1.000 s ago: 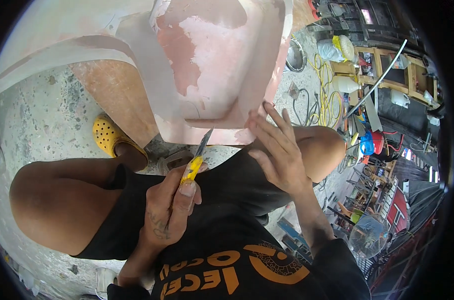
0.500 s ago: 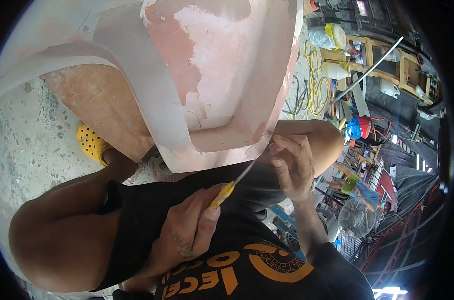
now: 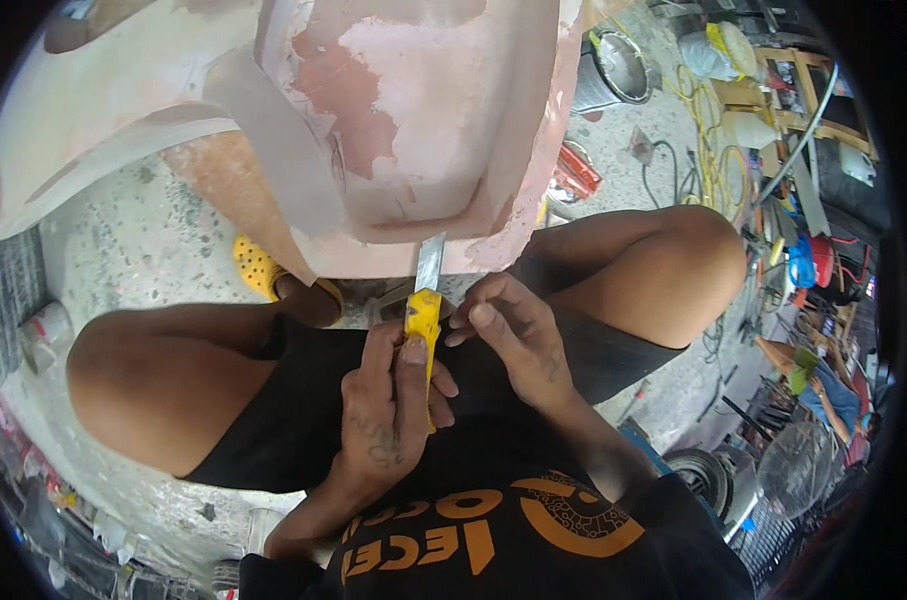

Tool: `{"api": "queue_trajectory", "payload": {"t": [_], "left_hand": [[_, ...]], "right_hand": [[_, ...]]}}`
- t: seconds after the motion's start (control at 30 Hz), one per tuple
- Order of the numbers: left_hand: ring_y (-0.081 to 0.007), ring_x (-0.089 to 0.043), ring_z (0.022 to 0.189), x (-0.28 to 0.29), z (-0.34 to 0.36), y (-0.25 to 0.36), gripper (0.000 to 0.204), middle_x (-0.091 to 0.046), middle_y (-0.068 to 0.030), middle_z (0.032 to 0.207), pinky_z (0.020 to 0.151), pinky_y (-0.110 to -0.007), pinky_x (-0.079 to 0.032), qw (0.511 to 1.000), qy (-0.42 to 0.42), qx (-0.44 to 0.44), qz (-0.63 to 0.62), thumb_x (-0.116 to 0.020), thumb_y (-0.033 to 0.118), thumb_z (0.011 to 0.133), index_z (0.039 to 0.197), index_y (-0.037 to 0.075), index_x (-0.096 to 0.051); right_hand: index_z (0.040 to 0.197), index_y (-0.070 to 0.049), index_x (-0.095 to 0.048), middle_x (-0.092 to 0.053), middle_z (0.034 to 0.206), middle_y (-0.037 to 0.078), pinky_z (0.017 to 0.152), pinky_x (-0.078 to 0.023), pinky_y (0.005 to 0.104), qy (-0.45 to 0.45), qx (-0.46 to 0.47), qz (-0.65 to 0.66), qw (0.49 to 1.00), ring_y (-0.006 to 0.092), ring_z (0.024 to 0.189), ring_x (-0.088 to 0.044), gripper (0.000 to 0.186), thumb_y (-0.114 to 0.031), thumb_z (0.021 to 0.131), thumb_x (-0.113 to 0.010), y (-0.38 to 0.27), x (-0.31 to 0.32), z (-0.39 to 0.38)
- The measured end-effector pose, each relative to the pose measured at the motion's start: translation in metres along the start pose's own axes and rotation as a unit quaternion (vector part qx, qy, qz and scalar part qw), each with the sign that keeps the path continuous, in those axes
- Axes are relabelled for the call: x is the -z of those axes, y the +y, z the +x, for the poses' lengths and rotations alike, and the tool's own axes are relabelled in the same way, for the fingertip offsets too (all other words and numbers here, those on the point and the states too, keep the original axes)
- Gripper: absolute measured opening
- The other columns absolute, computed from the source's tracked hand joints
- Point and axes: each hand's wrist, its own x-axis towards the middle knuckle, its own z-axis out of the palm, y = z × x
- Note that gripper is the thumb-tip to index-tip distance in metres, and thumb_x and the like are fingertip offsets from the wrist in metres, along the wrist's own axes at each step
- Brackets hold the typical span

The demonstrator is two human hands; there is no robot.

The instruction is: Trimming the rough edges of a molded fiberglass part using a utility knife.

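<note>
A yellow snap-off utility knife [image 3: 424,318] stands upright in my left hand [image 3: 382,415], its broad blade bare and pointing away from me. My thumb presses on the knife's handle while the fingers wrap round it. The blade tip overlaps the near rim of a large moulded panel [image 3: 444,110] in this view; whether they touch I cannot tell. Pale grey and pink patches of filler cover that panel. Just right of the knife hovers my right hand [image 3: 522,340], its fingers loosely bent and apart from the thumb, with nothing seen in it.
A grey bucket [image 3: 614,75] and a small tub with a red tool [image 3: 576,172] stand right of the panel. Yellow hose [image 3: 712,150] coils on the speckled concrete floor. Farther right are a fan [image 3: 796,468] and another person [image 3: 824,385]. A brown board [image 3: 239,195] shows under the panel.
The knife has turned from slanting right to upright, its blade now face-on. My right hand has moved left and down, away from the panel's corner. The view has shifted, bringing the bucket in.
</note>
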Motion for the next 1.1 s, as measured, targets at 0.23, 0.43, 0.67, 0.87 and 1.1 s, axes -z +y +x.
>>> {"api": "queue_trajectory", "payload": {"t": [0.23, 0.43, 0.67, 0.87, 1.1], "left_hand": [[-0.0157, -0.067, 0.056, -0.030, -0.002, -0.015, 0.025, -0.066, -0.0098, 0.075, 0.052, -0.028, -0.053, 0.999, 0.026, -0.037, -0.020, -0.039, 0.019, 0.113, 0.121, -0.002, -0.048], [-0.0133, -0.062, 0.055, -0.018, -0.008, -0.005, 0.024, -0.064, -0.0076, 0.076, 0.053, -0.027, -0.049, 0.993, 0.077, -0.080, 0.033, -0.042, 0.017, 0.112, 0.121, -0.002, -0.053], [-0.0082, -0.053, 0.064, 0.016, -0.002, 0.029, 0.033, -0.063, -0.0070, 0.092, 0.058, -0.023, -0.044, 0.979, 0.101, -0.120, 0.130, -0.049, 0.020, 0.110, 0.132, -0.003, -0.058], [-0.0099, -0.054, 0.068, 0.041, 0.012, 0.035, 0.037, -0.062, -0.0082, 0.094, 0.060, -0.025, -0.044, 0.978, 0.105, -0.125, 0.129, -0.046, 0.021, 0.111, 0.133, -0.007, -0.058], [-0.0334, -0.064, 0.096, 0.028, 0.002, 0.054, 0.052, -0.062, -0.0243, 0.111, 0.080, -0.036, -0.055, 0.957, -0.023, -0.179, 0.228, -0.062, -0.004, 0.096, 0.146, -0.009, -0.048]], "right_hand": [[0.110, -0.005, -0.053, -0.064, 0.098, 0.006, 0.081, -0.053, 0.0273, -0.003, 0.010, 0.037, 0.999, 0.0099, 0.085, -0.062, 0.025, -0.026, 0.104, -0.066, 0.001, -0.008, 0.008], [0.110, -0.007, -0.046, -0.057, 0.100, 0.002, 0.084, -0.052, 0.0273, 0.122, 0.087, 0.138, 0.979, 0.0110, 0.093, -0.057, 0.026, -0.013, 0.101, -0.069, 0.006, 0.010, 0.012], [0.112, -0.004, -0.060, -0.060, 0.096, 0.000, 0.081, -0.048, 0.0253, 0.132, 0.171, -0.026, 0.976, 0.0086, 0.089, -0.057, 0.019, -0.007, 0.098, -0.072, -0.021, 0.033, 0.008], [0.140, -0.005, -0.061, -0.063, 0.079, 0.011, 0.068, -0.054, 0.0279, 0.030, 0.234, -0.353, 0.905, 0.0181, 0.066, -0.063, 0.055, -0.001, 0.087, -0.079, -0.038, 0.032, 0.014], [0.121, -0.001, -0.068, -0.066, 0.087, 0.006, 0.069, -0.054, 0.0273, 0.095, 0.219, -0.283, 0.929, 0.0103, 0.075, -0.064, 0.033, -0.001, 0.090, -0.077, -0.041, 0.048, 0.013]]}}
